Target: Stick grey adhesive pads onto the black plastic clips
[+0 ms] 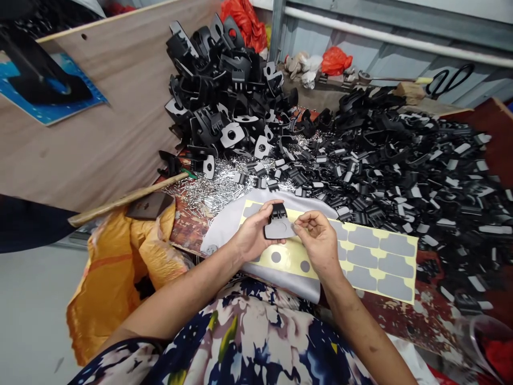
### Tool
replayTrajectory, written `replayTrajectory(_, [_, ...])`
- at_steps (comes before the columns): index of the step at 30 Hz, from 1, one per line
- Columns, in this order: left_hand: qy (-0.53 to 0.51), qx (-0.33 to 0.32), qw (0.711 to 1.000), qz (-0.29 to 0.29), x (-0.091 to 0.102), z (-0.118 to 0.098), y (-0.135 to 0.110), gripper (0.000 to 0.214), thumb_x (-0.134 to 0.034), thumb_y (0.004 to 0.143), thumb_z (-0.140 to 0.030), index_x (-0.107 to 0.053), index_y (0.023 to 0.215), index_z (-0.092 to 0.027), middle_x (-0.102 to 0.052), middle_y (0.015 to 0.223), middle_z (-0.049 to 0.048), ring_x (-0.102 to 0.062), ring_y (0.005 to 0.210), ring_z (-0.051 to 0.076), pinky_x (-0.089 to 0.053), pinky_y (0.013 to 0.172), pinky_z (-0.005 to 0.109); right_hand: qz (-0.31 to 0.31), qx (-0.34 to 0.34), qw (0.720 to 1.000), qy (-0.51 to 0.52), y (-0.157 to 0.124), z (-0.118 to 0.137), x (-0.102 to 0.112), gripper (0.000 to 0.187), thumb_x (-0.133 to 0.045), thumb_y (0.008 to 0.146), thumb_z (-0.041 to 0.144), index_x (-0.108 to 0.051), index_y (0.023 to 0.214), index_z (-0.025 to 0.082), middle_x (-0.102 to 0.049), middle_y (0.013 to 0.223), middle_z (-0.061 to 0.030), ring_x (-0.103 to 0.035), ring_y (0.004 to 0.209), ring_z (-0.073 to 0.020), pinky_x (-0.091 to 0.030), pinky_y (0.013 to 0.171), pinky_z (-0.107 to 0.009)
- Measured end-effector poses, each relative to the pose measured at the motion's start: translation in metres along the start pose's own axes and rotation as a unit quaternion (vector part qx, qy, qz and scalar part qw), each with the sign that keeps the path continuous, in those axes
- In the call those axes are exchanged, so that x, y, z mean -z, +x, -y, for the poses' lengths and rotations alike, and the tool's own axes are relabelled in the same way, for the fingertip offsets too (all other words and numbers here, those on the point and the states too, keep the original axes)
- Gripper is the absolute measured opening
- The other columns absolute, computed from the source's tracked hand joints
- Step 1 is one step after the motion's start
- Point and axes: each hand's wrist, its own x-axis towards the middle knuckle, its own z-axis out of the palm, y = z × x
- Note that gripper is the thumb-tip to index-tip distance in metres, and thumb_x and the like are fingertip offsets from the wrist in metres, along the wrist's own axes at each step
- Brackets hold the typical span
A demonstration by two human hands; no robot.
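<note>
My left hand (253,235) is closed around a black plastic clip piece (278,212), with the thumb on top and fingers beneath. A grey sticker (278,230) covers the wide face of that piece. My right hand (320,243) pinches the sticker's right edge between thumb and forefinger. Whether the whole sticker lies flat is too small to tell. Under both hands is a yellow backing sheet (294,263) with rows of grey stickers on its right and round grey dots near its middle. A light grey cloth (228,222) lies below the sheet.
Black clip parts (220,69) are heaped at the back. Smaller black pieces (385,160) spread across the right. Loose metal pins (212,192) lie before the heap. A wooden stick (128,199) and an orange-yellow bag (108,278) are at left, scissors (449,80) at back right.
</note>
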Motion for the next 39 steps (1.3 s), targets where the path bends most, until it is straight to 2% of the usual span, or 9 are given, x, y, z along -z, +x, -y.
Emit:
replayTrajectory(10, [0.001,0.0,1.0,0.0,0.003,0.0,0.001,0.04,-0.071,0.092,-0.043,-0.065,0.128,-0.026,-0.061,0.108,0.0058,-0.066,0.082,0.021,-0.062,0.063,0.035,0.005,0.033,0.999,-0.038,-0.001,-0.002,-0.004,0.016,-0.077,0.081,0.022,-0.065,0.092,0.024,-0.067,0.087,0.0,-0.064,0.085,-0.0179,-0.053,0.084,-0.034])
replayTrajectory(18, [0.088,-0.052,0.995,-0.001,0.001,0.008,0.0,0.061,-0.081,0.074,-0.022,-0.055,0.128,-0.029,-0.061,0.106,0.0015,-0.064,0.076,0.016,-0.056,0.064,0.029,0.03,0.11,0.981,-0.154,-0.006,0.0,-0.005,0.013,-0.068,0.089,0.018,-0.063,0.098,0.025,-0.068,0.091,-0.0001,-0.068,0.087,-0.0184,-0.057,0.084,-0.036])
replayTrajectory(22, [0.188,-0.17,0.965,-0.068,0.005,0.023,0.005,0.048,-0.08,0.078,-0.021,-0.056,0.12,-0.026,-0.058,0.098,-0.001,-0.058,0.08,0.014,-0.05,0.068,0.025,0.013,0.226,0.938,-0.262,-0.016,-0.002,-0.014,0.036,-0.064,0.092,0.012,-0.057,0.123,0.027,-0.066,0.095,-0.0007,-0.068,0.084,-0.0186,-0.06,0.08,-0.036])
replayTrajectory(26, [0.246,-0.244,0.932,-0.109,0.01,0.033,0.008,0.042,-0.076,0.078,-0.014,-0.059,0.115,-0.023,-0.059,0.1,-0.0007,-0.056,0.093,0.014,-0.049,0.082,0.023,-0.006,0.326,0.884,-0.334,-0.024,-0.007,-0.018,0.072,-0.06,0.096,0.009,-0.029,0.158,0.029,-0.06,0.123,-0.0113,-0.067,0.088,-0.0194,-0.062,0.084,-0.041])
replayTrajectory(29, [0.236,-0.22,0.939,-0.122,0.009,0.034,0.006,0.039,-0.075,0.081,-0.016,-0.056,0.114,-0.025,-0.057,0.098,-0.0017,-0.058,0.08,0.012,-0.05,0.066,0.021,-0.024,0.365,0.841,-0.398,-0.028,-0.007,-0.01,0.073,-0.064,0.097,0.013,-0.031,0.158,0.035,-0.052,0.138,-0.0141,-0.066,0.092,-0.021,-0.058,0.092,-0.049])
replayTrajectory(31, [0.206,-0.173,0.955,-0.122,0.007,0.033,0.004,0.04,-0.075,0.082,-0.021,-0.053,0.114,-0.026,-0.056,0.097,-0.0025,-0.057,0.066,0.01,-0.046,0.051,0.021,-0.053,0.344,0.827,-0.442,-0.028,-0.005,-0.001,0.068,-0.075,0.093,0.028,-0.041,0.152,0.036,-0.051,0.142,-0.015,-0.063,0.108,-0.0301,-0.05,0.103,-0.058])
replayTrajectory(34, [0.169,-0.13,0.97,-0.118,0.003,0.031,0.001,0.045,-0.079,0.079,-0.025,-0.049,0.113,-0.026,-0.056,0.093,-0.0034,-0.057,0.055,0.01,-0.044,0.041,0.021,-0.031,0.226,0.878,-0.421,-0.024,0.0,0.01,0.062,-0.081,0.087,0.043,-0.054,0.141,0.029,-0.06,0.133,-0.016,-0.058,0.119,-0.0383,-0.043,0.107,-0.06])
replayTrajectory(36, [0.166,-0.114,0.973,-0.112,-0.001,0.03,-0.001,0.047,-0.081,0.077,-0.026,-0.049,0.113,-0.025,-0.056,0.092,-0.0037,-0.057,0.053,0.009,-0.045,0.04,0.021,0.044,0.129,0.929,-0.344,-0.022,0.001,0.012,0.045,-0.072,0.093,0.04,-0.058,0.133,0.027,-0.068,0.113,-0.0103,-0.065,0.101,-0.0305,-0.051,0.095,-0.049])
replayTrajectory(39, [0.162,-0.08,0.98,-0.079,-0.006,0.026,-0.004,0.05,-0.082,0.08,-0.028,-0.051,0.119,-0.026,-0.059,0.095,-0.0023,-0.057,0.052,0.009,-0.046,0.041,0.022,0.128,0.02,0.965,-0.226,-0.019,0.0,0.006,0.023,-0.059,0.1,0.035,-0.061,0.121,0.027,-0.067,0.086,0.0,-0.064,0.073,-0.02,-0.051,0.072,-0.034])
